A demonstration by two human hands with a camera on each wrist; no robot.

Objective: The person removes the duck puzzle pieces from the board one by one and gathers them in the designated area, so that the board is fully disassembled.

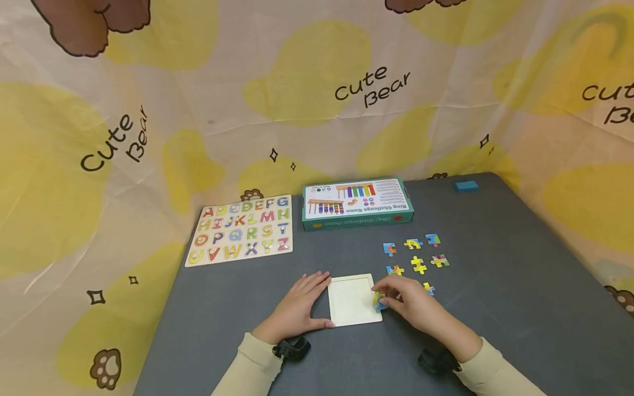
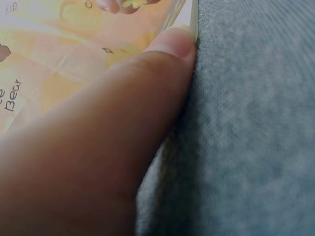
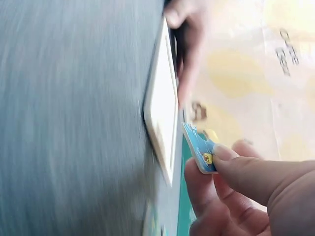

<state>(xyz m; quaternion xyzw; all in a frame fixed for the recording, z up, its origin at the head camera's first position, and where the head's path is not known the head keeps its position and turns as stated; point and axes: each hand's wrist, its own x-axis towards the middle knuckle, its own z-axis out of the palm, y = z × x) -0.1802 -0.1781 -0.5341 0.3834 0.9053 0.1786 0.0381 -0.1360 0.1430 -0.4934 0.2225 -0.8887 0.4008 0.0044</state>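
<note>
A pale square puzzle tray [image 1: 353, 301] with a raised rim lies bare on the dark table. Along its left side rests my left hand [image 1: 301, 307], fingers spread, the thumb [image 2: 172, 42] at the near left corner. My right hand [image 1: 411, 301] pinches a blue and yellow jigsaw piece [image 3: 199, 150] between thumb and fingers, over the tray's right edge in the head view. Beyond that hand lie several loose jigsaw pieces [image 1: 418, 265], spread apart on the table; the hand partly covers the nearest ones.
An alphabet board [image 1: 240, 230] with coloured letters lies at the back left. Behind the tray is a green Ring Challenge Game box [image 1: 358, 204]. A small blue block [image 1: 466, 186] sits near the far right corner. A printed cloth [image 1: 307, 71] hangs around the table.
</note>
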